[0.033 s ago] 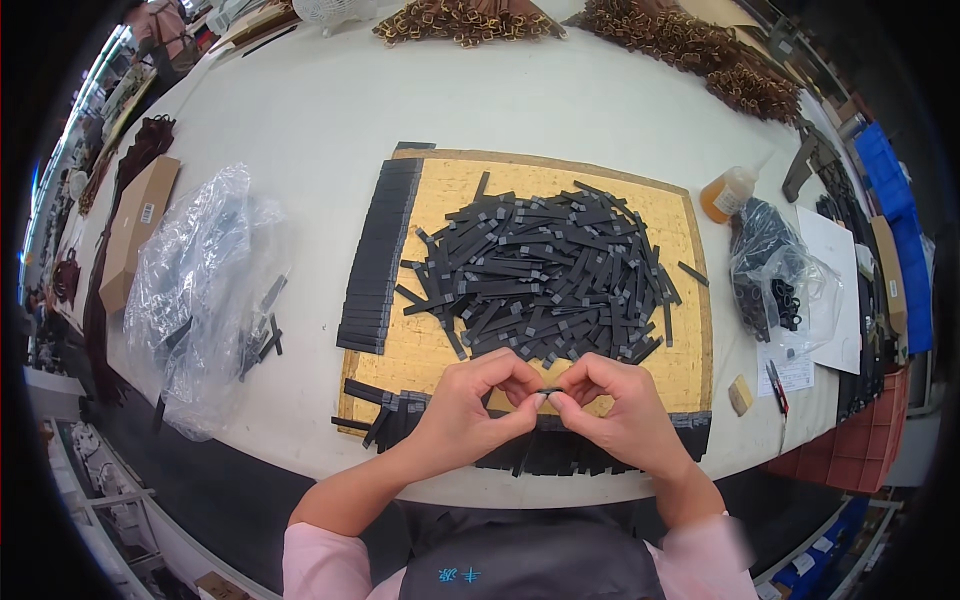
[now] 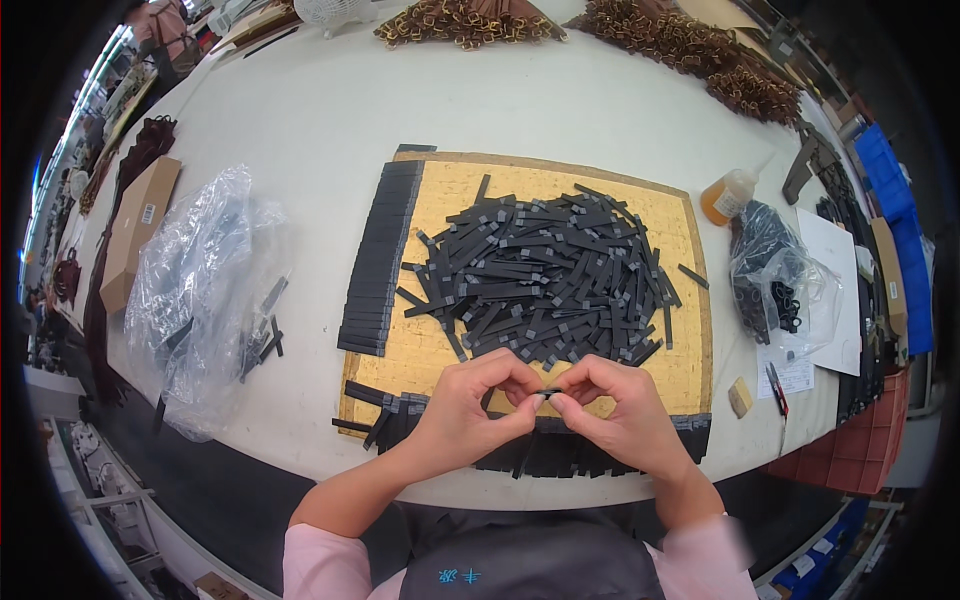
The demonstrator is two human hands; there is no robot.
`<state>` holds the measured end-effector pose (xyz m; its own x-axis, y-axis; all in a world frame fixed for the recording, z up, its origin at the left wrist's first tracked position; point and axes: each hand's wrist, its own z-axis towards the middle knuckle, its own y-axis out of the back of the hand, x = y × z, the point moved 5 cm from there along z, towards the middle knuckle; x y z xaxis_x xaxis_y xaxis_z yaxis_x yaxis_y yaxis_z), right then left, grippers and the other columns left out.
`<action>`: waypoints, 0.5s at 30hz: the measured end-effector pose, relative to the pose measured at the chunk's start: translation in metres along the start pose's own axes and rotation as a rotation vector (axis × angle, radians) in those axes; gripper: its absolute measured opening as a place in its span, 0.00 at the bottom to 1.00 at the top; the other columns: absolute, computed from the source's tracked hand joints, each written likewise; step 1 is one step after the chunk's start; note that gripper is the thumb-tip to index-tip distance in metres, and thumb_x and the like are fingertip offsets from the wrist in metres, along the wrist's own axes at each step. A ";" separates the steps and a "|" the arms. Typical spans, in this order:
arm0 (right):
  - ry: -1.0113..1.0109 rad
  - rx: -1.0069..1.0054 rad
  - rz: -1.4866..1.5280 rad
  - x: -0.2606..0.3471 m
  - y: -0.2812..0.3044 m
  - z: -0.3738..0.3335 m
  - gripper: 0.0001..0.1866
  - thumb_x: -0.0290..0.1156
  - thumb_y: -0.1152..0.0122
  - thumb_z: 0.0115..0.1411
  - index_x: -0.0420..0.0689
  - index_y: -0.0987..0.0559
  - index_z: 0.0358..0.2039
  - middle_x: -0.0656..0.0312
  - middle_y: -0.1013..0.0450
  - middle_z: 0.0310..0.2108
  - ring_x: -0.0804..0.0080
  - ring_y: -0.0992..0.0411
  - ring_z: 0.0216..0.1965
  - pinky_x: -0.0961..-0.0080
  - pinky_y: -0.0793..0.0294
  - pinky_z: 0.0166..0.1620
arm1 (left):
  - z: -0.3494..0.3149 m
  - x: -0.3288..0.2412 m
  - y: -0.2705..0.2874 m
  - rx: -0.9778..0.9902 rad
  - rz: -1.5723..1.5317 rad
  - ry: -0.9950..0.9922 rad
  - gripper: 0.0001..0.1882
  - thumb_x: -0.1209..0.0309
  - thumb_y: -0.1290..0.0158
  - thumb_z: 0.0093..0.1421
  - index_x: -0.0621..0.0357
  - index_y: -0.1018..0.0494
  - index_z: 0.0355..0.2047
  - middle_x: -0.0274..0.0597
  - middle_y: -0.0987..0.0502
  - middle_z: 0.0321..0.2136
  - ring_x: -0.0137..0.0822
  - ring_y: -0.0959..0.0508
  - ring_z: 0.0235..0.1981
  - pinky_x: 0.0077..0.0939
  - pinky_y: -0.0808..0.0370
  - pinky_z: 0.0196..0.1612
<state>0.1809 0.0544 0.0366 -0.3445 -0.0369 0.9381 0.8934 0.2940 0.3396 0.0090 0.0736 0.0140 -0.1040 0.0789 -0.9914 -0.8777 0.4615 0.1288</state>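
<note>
Both hands meet in front of my chest, over the near edge of a yellow board. My left hand and my right hand each pinch one end of a small black strip; the fingertips cover most of it. Just beyond them lies a loose pile of black strips with grey ends. More strips stand side by side in a row along the board's left edge. Another row runs along the near edge, partly beneath my wrists, with a few strips lying askew at its left end.
Clear plastic bags and a cardboard box lie left. At the right are a bottle of amber liquid, a bag of black parts, a small tan block and scissors. Brown straps with gold buckles lie far back.
</note>
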 end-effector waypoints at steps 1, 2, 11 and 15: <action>0.006 0.000 -0.002 0.000 0.000 0.000 0.05 0.21 0.33 0.58 0.36 0.21 0.35 0.62 0.23 0.30 0.79 0.23 0.31 0.82 0.23 0.37 | 0.001 -0.002 0.002 -0.017 -0.007 -0.038 0.06 0.81 0.39 0.55 0.65 0.22 0.33 0.37 0.22 0.28 0.25 0.23 0.31 0.19 0.26 0.37; 0.001 -0.027 0.047 -0.002 0.001 -0.001 0.06 0.21 0.34 0.59 0.35 0.20 0.37 0.61 0.22 0.32 0.78 0.22 0.32 0.82 0.23 0.38 | 0.001 -0.002 0.004 -0.018 -0.004 -0.042 0.06 0.81 0.39 0.55 0.65 0.22 0.33 0.37 0.22 0.28 0.25 0.23 0.31 0.19 0.26 0.37; 0.108 -0.038 0.035 -0.003 0.006 -0.001 0.09 0.19 0.33 0.57 0.37 0.19 0.39 0.59 0.23 0.34 0.74 0.21 0.34 0.80 0.21 0.38 | 0.001 -0.016 0.004 -0.049 0.180 -0.243 0.08 0.83 0.39 0.52 0.64 0.23 0.33 0.42 0.22 0.29 0.34 0.19 0.30 0.23 0.24 0.34; 0.114 -0.068 0.006 -0.001 0.007 -0.002 0.09 0.18 0.32 0.55 0.38 0.18 0.37 0.59 0.23 0.31 0.72 0.22 0.32 0.80 0.24 0.37 | 0.002 -0.016 0.003 -0.030 0.247 -0.324 0.10 0.83 0.38 0.51 0.61 0.22 0.35 0.40 0.22 0.30 0.37 0.19 0.31 0.25 0.23 0.33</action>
<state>0.1877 0.0548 0.0376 -0.3071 -0.1444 0.9406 0.9143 0.2295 0.3338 0.0092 0.0757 0.0298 -0.1651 0.4605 -0.8722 -0.8584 0.3684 0.3570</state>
